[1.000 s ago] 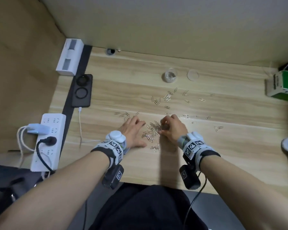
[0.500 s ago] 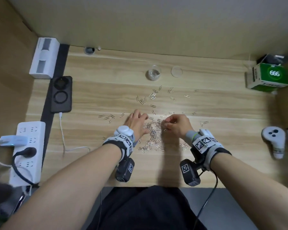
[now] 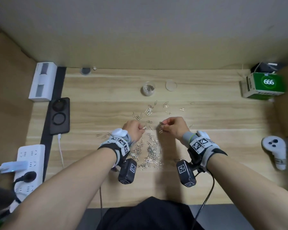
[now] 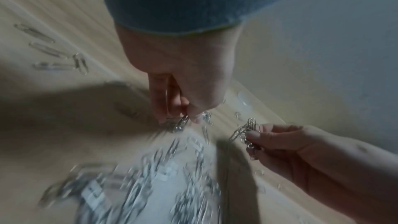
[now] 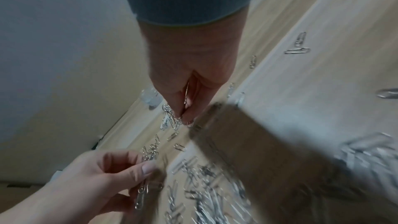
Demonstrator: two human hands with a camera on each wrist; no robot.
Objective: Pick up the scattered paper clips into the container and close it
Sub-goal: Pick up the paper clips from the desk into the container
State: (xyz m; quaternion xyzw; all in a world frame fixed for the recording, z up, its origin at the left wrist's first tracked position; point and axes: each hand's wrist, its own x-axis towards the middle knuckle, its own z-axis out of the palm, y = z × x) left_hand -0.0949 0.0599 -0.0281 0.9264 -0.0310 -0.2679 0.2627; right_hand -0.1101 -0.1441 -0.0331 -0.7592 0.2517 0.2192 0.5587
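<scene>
Silver paper clips lie in a heap (image 3: 150,152) on the wooden desk (image 3: 206,180) near me, with more scattered (image 3: 148,111) farther back. My left hand (image 3: 135,128) pinches a few clips (image 4: 182,123) above the desk. My right hand (image 3: 171,126) pinches a small bunch of clips (image 5: 170,117), also raised. The small clear container (image 3: 148,88) stands open at the back with some clips inside. Its round clear lid (image 3: 171,85) lies flat to its right.
A green box (image 3: 264,85) sits at the back right and a white controller (image 3: 275,151) at the right edge. A black charging pad (image 3: 59,116), a white power strip (image 3: 29,165) and a white device (image 3: 42,81) line the left side.
Both hands have risen from the heap and moved away from me toward the container, each now holding clips. The camera view has shifted too.
</scene>
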